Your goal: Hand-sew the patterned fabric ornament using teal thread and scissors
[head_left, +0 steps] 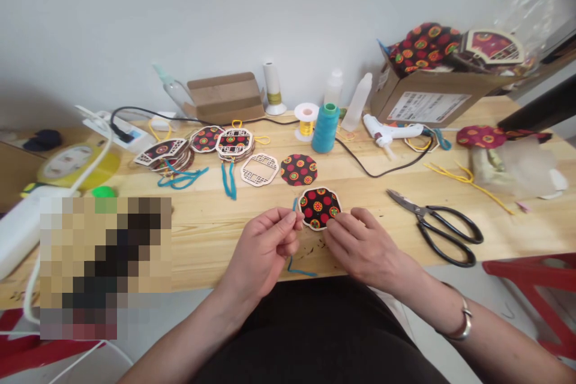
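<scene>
My left hand [269, 243] is closed in a pinch, thumb against forefinger. A blue cord [302, 274] runs through it, one end showing above the fingers and the other lying on the table below. The fingers of my right hand [362, 246] are bent and closed on the lower right edge of a wooden-rimmed ornament [318, 209] faced with black, red-patterned fabric. The left fingertips are close to its left edge. Just behind it lie a round patterned fabric piece [299, 169] and a bare openwork wooden frame [260, 170].
Black-handled scissors [425, 213] lie to the right. Behind are a blue thread cone [326, 129], a yellow wire spool [306, 114], a glue gun [391, 129] and its black cable. Finished ornaments [234, 142] are stacked at left. A cardboard box [418, 96] stands back right.
</scene>
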The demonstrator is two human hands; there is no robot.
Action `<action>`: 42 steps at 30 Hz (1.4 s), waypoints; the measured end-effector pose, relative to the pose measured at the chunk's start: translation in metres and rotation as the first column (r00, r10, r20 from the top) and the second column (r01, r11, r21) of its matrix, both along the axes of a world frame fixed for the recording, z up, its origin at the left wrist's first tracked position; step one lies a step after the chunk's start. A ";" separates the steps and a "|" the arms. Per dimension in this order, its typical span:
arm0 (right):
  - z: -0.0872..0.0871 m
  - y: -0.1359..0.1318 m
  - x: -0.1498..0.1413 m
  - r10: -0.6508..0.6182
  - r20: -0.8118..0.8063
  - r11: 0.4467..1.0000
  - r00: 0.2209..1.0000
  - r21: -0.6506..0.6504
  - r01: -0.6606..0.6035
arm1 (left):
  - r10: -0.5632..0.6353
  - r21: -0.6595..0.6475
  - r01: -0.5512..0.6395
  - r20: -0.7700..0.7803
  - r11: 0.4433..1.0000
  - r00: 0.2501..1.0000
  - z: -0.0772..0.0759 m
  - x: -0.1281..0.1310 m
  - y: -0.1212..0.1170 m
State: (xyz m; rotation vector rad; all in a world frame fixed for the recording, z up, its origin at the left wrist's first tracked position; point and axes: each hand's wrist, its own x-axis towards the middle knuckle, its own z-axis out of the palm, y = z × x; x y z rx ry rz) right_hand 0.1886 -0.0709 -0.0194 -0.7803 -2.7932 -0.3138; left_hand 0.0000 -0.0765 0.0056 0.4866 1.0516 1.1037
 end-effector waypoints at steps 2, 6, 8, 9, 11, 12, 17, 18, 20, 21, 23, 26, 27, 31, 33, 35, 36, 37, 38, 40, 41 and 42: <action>-0.002 0.001 0.000 0.003 -0.017 1.000 1.000 0.005 -0.003 | 0.001 -0.001 -0.001 0.002 1.000 1.000 0.000 0.000 0.000; -0.006 0.004 0.000 -0.083 -0.240 0.990 0.967 -0.129 0.053 | 0.009 0.001 -0.009 0.000 1.000 1.000 0.000 0.000 -0.001; -0.006 0.006 0.000 -0.240 -0.458 0.937 0.856 -0.340 0.081 | 0.019 -0.006 -0.019 -0.001 1.000 1.000 0.000 0.000 -0.001; -0.004 0.007 0.000 -0.346 -0.544 0.882 0.765 -0.466 0.068 | 0.024 -0.013 -0.024 -0.001 1.000 1.000 -0.001 0.000 -0.001; 0.002 0.012 0.000 -0.556 -0.615 0.728 0.559 -0.685 -0.031 | 0.028 -0.027 -0.028 -0.002 0.999 1.000 -0.002 0.000 0.000; 0.006 0.016 0.001 -0.636 -0.617 0.651 0.464 -0.751 -0.106 | 0.027 -0.032 -0.027 -0.001 0.999 1.000 -0.003 0.001 0.000; 0.046 0.037 0.011 -0.765 -0.631 0.523 0.131 -0.727 -0.445 | 0.014 -0.046 -0.013 0.014 0.999 1.000 -0.004 0.005 0.002; 0.055 0.039 0.013 -0.761 -0.643 0.540 0.087 -0.702 -0.465 | 0.013 -0.049 -0.012 0.018 0.999 1.000 -0.004 0.006 0.002; 0.071 0.038 0.015 -0.736 -0.676 0.598 0.026 -0.668 -0.444 | 0.011 -0.056 -0.009 0.023 0.998 1.000 -0.003 0.008 0.004; 0.076 0.035 0.014 -0.720 -0.694 0.630 0.009 -0.659 -0.412 | 0.009 -0.056 -0.008 0.025 0.998 1.000 -0.002 0.009 0.005; 0.078 0.026 0.008 -0.704 -0.710 0.665 0.020 -0.669 -0.333 | 0.005 -0.051 -0.003 0.028 0.999 1.000 -0.001 0.012 0.007; 0.062 0.010 -0.013 -0.720 -0.686 0.653 0.110 -0.722 -0.228 | 0.020 -0.022 -0.019 0.030 1.000 0.999 0.001 0.016 0.010; 0.055 0.005 -0.020 -0.720 -0.681 0.656 0.136 -0.731 -0.191 | 0.033 -0.013 -0.032 0.034 0.999 0.999 0.001 0.017 0.010; 0.027 -0.004 -0.042 -0.665 -0.728 0.728 0.165 -0.682 -0.072 | 0.062 0.008 -0.063 0.059 0.998 0.996 0.000 0.022 0.008; 0.019 -0.006 -0.047 -0.654 -0.737 0.739 0.168 -0.671 -0.067 | 0.062 0.022 -0.064 0.062 0.998 0.996 -0.002 0.023 0.006; 0.014 -0.008 -0.049 -0.661 -0.731 0.732 0.170 -0.678 -0.068 | 0.064 0.032 -0.066 0.055 0.997 0.996 -0.004 0.023 0.005; 0.012 -0.008 -0.050 -0.664 -0.729 0.730 0.170 -0.680 -0.067 | 0.063 0.033 -0.064 0.052 0.997 0.997 -0.004 0.024 0.005; 0.011 -0.009 -0.051 -0.664 -0.728 0.730 0.169 -0.681 -0.065 | 0.061 0.030 -0.062 0.049 0.998 0.997 -0.005 0.024 0.005; 0.010 -0.009 -0.051 -0.664 -0.729 0.730 0.169 -0.680 -0.066 | 0.057 0.025 -0.058 0.049 0.998 0.997 -0.005 0.024 0.005; 0.007 -0.010 -0.052 -0.664 -0.727 0.728 0.174 -0.682 -0.072 | 0.043 0.018 -0.044 0.055 0.999 0.998 -0.005 0.024 0.006; 0.006 -0.010 -0.052 -0.665 -0.725 0.726 0.179 -0.684 -0.076 | 0.036 0.014 -0.037 0.060 0.999 0.998 -0.004 0.024 0.006; 0.005 -0.010 -0.053 -0.666 -0.722 0.722 0.187 -0.687 -0.078 | 0.032 0.009 -0.033 0.065 0.999 0.997 -0.004 0.023 0.005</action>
